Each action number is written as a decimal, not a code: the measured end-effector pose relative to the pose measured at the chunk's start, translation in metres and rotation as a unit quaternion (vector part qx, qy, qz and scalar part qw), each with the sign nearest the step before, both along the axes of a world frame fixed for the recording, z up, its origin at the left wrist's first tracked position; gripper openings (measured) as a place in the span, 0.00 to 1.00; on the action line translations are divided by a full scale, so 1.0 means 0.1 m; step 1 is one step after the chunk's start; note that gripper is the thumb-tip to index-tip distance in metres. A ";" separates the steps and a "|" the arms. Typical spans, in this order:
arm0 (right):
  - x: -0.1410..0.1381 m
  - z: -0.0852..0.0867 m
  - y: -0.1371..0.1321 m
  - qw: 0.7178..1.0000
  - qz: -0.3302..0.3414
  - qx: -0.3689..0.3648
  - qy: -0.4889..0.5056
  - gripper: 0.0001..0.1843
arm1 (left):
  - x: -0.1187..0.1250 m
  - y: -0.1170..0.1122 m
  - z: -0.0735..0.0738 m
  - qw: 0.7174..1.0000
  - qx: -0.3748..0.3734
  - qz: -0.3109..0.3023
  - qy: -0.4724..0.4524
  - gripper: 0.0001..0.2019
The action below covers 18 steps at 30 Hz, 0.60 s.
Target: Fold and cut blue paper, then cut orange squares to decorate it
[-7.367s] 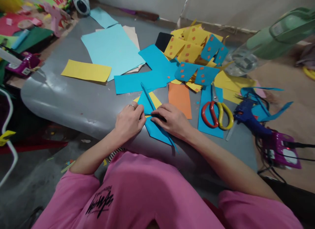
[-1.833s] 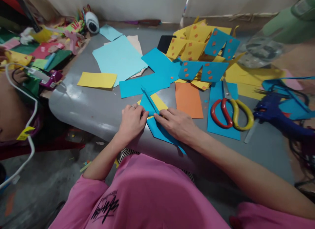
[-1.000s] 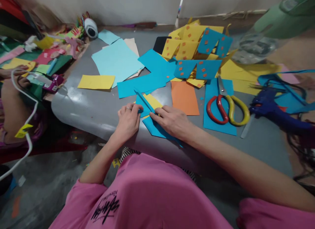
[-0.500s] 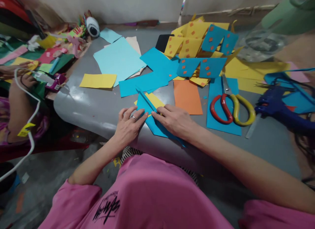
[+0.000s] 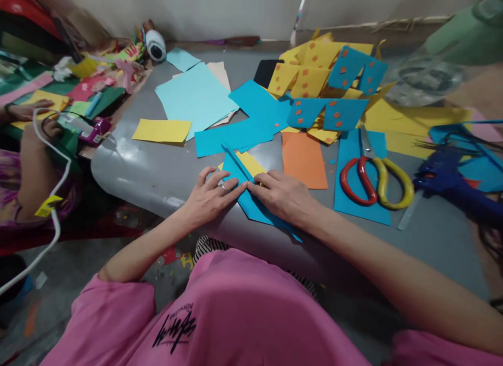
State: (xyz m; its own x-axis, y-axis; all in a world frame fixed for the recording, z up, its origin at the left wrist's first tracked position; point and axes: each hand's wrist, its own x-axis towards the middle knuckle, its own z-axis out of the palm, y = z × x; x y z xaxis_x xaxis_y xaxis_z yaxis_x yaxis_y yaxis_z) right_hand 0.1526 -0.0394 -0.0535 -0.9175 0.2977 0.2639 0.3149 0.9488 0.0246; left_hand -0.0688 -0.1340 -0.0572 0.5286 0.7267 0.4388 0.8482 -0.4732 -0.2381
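Note:
A folded blue paper piece (image 5: 251,201) lies at the near edge of the grey table (image 5: 157,172), with a raised crease running up to its far tip. My left hand (image 5: 210,195) lies flat on its left part, fingers stretched out and apart, a ring on one finger. My right hand (image 5: 285,195) rests on its right side, fingertips pressing the paper down by the crease. A yellow slip (image 5: 251,162) shows beneath the blue piece.
Red-and-yellow scissors (image 5: 375,177) lie on a blue sheet to the right, beside a blue glue gun (image 5: 451,185). Orange paper (image 5: 304,159), blue and yellow sheets and dotted cut-outs (image 5: 326,88) fill the back. Another person's arm (image 5: 33,161) and a white cable are at left.
My left hand has opened from curled fingers to flat, spread fingers on the blue paper. My right hand stays pressing by the crease. The view has shifted slightly.

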 end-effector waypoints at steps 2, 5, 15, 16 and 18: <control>0.00 -0.01 0.00 1.000 0.001 -0.005 0.005 0.18 | -0.01 0.01 0.02 1.000 0.015 -0.018 0.007 0.16; 0.00 -0.02 0.01 1.000 0.001 0.000 0.015 0.18 | -0.01 0.01 0.04 0.999 0.030 -0.039 0.008 0.13; 0.04 0.03 -0.01 1.000 0.014 0.004 -0.003 0.20 | 0.02 -0.01 -0.02 0.999 -0.018 -0.007 -0.030 0.15; 0.04 0.03 -0.01 1.000 0.012 0.001 -0.007 0.20 | 0.01 -0.02 -0.03 0.999 -0.031 -0.005 -0.037 0.15; 0.04 0.04 -0.01 1.000 0.010 -0.004 -0.017 0.20 | -0.02 -0.04 -0.04 0.997 -0.057 0.001 -0.059 0.16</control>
